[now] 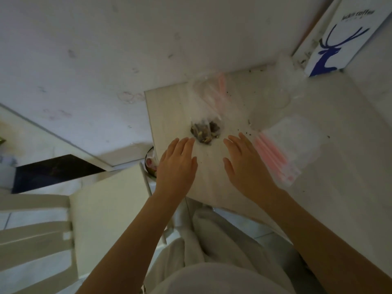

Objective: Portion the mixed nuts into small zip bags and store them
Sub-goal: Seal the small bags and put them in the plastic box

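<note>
A small clear zip bag [209,107] with a pink seal strip lies on the pale table [331,170], its lower end filled with dark mixed nuts [205,130]. My left hand [177,164] hovers just below and left of the nuts, fingers spread, holding nothing. Just right of the nuts is my right hand [246,164], also flat with fingers apart. A stack of empty zip bags [284,147] with pink strips lies right beside my right hand. Another crumpled clear bag [273,92] rests further back.
A white paper bag with a blue deer print [347,39] stands at the table's far right by the wall. Dark crumbs dot the tabletop. A white chair [38,228] sits to the left, and a bowl [151,162] peeks out below the table's left edge.
</note>
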